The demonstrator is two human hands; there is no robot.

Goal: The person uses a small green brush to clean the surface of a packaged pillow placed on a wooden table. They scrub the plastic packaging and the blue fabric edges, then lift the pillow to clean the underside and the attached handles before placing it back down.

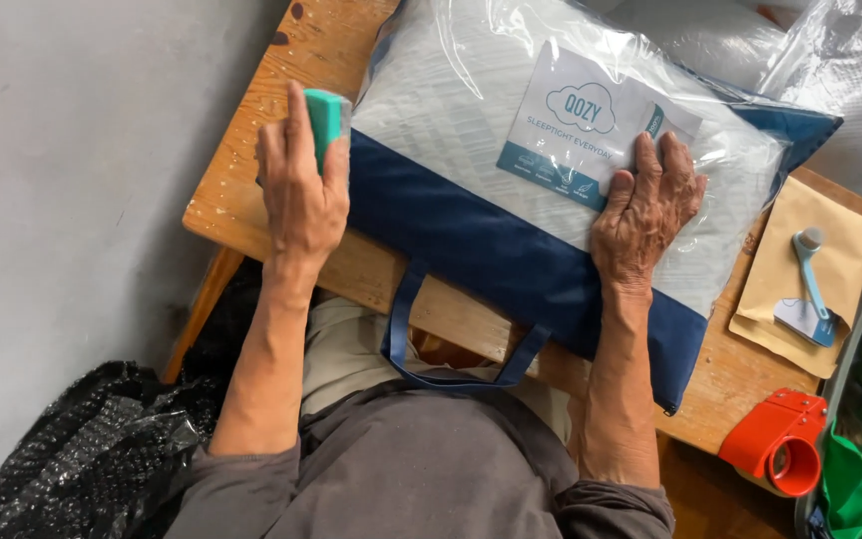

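A wooden surface (251,190) carried a packaged pillow (551,170) in a blue-trimmed clear bag across its middle. The right hand (647,205) lay on it, fingers spread flat; pressing evenly would keep it steady. At the left edge, the left hand (299,190) pinched a teal sponge (326,120).

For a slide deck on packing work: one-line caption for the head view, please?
Left hand presses a teal sponge against a bagged pillow on a wooden table; right hand steadies it.
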